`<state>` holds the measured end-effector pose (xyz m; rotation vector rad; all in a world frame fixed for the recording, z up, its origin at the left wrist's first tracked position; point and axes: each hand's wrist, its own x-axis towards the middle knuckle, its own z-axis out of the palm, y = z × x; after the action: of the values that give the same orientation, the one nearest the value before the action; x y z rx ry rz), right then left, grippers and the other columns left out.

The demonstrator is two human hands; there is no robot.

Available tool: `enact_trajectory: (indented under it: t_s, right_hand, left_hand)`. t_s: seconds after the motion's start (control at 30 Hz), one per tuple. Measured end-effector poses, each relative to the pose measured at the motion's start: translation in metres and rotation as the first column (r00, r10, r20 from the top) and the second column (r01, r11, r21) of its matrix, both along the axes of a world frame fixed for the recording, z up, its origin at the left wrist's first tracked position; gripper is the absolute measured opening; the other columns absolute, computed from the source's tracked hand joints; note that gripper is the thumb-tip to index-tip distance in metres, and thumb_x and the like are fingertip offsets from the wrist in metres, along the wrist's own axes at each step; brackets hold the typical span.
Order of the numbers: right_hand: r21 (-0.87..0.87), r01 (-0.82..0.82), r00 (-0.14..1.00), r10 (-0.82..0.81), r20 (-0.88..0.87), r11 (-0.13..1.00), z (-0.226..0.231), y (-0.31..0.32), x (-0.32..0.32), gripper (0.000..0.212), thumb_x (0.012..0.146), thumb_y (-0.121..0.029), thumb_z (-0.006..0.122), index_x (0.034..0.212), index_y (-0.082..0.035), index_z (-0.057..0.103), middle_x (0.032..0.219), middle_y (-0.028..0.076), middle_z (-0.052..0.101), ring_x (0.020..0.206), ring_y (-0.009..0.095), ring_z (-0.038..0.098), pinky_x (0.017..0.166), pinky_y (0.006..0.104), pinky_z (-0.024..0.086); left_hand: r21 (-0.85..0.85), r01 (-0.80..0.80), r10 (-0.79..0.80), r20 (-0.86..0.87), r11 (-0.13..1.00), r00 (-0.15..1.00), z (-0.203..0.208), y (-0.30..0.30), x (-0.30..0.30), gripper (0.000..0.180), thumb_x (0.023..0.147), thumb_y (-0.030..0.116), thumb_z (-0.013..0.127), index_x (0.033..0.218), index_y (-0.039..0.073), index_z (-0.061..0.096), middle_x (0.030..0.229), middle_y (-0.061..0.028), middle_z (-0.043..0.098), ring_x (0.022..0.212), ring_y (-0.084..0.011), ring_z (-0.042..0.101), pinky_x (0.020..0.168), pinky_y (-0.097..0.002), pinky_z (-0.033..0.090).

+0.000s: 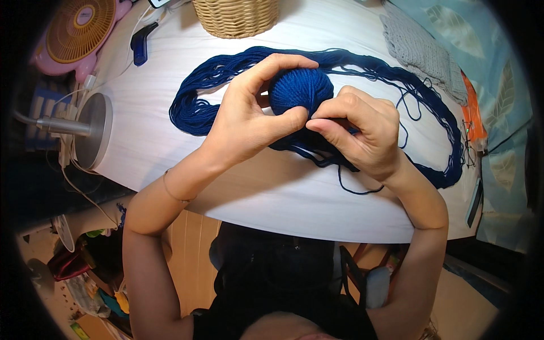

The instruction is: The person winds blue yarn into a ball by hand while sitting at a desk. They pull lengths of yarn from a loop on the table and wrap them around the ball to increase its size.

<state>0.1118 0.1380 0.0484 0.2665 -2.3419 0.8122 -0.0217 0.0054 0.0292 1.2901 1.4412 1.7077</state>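
A dark blue yarn ball point(299, 88) sits between my two hands above a white table point(170, 141). My left hand point(249, 116) wraps around the ball, fingers over its top and thumb under it. My right hand point(362, 133) pinches a strand of the yarn right beside the ball, fingers curled. A large loose loop of the same blue yarn point(198, 107) lies spread on the table around and behind both hands, reaching far to the right point(447, 158).
A woven basket point(235, 17) stands at the far edge. A grey knitted piece point(419, 48) lies at the back right. A lamp base point(93, 130) and a pink fan point(79, 31) are at the left. A blue clip point(140, 42) lies near the fan.
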Motion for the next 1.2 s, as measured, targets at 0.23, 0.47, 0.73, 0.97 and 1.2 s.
enact_trajectory:
  t_s: [0.23,0.47,0.73,0.97,1.2]
  right_hand:
    - [0.083,-0.032,0.988,0.044,-0.149,0.996,-0.004,0.010,-0.003,0.018,0.071,-0.013,0.075,0.079,-0.004,0.061,0.065,0.005,0.058,0.054,0.014,0.054,0.047,0.0234,0.042]
    - [-0.067,-0.007,0.994,0.000,-0.112,0.998,0.001,0.017,-0.003,0.019,0.075,-0.018,0.072,0.082,-0.004,0.061,0.072,0.003,0.059,0.062,0.011,0.057,0.052,0.0204,0.046]
    - [-0.412,-0.034,0.999,0.027,-0.022,0.910,-0.008,0.019,-0.004,0.017,0.083,-0.020,0.065,0.084,-0.003,0.060,0.077,0.002,0.061,0.069,0.008,0.058,0.063,0.0191,0.049]
    - [-0.595,-0.056,0.997,0.073,0.003,0.802,-0.013,0.016,-0.006,0.015,0.086,-0.016,0.063,0.086,-0.002,0.057,0.078,0.000,0.059,0.073,0.005,0.056,0.067,0.0179,0.047]
    - [-0.600,-0.033,0.999,0.043,0.002,0.799,-0.026,0.018,-0.011,0.016,0.088,-0.017,0.062,0.087,-0.002,0.056,0.078,-0.001,0.056,0.072,0.003,0.050,0.065,0.0171,0.043]
  left_hand:
    - [-0.055,0.069,-0.071,-0.043,0.996,0.997,0.002,-0.002,0.003,0.052,0.068,-0.003,0.059,0.119,-0.004,0.051,0.113,-0.0093,0.054,0.102,-0.0134,0.052,0.091,-0.0275,0.042]
    - [0.055,0.099,-0.084,-0.227,0.994,0.970,-0.002,-0.001,0.005,0.055,0.065,0.001,0.061,0.119,-0.002,0.052,0.114,-0.0095,0.054,0.102,-0.0155,0.053,0.088,-0.0271,0.042]
    - [0.182,0.085,-0.024,-0.312,0.980,0.950,0.001,-0.002,0.010,0.064,0.063,0.000,0.059,0.126,0.000,0.047,0.117,-0.0109,0.055,0.103,-0.0198,0.057,0.089,-0.0291,0.044]
    - [0.279,0.121,0.000,-0.397,0.953,0.918,0.001,0.002,0.007,0.057,0.059,0.001,0.059,0.116,-0.001,0.056,0.111,-0.0147,0.059,0.105,-0.0264,0.057,0.093,-0.0344,0.043]
    - [0.243,0.060,0.045,-0.404,0.968,0.914,0.003,0.001,0.007,0.054,0.058,0.002,0.059,0.113,0.001,0.058,0.111,-0.0151,0.059,0.108,-0.0277,0.054,0.093,-0.0353,0.042]
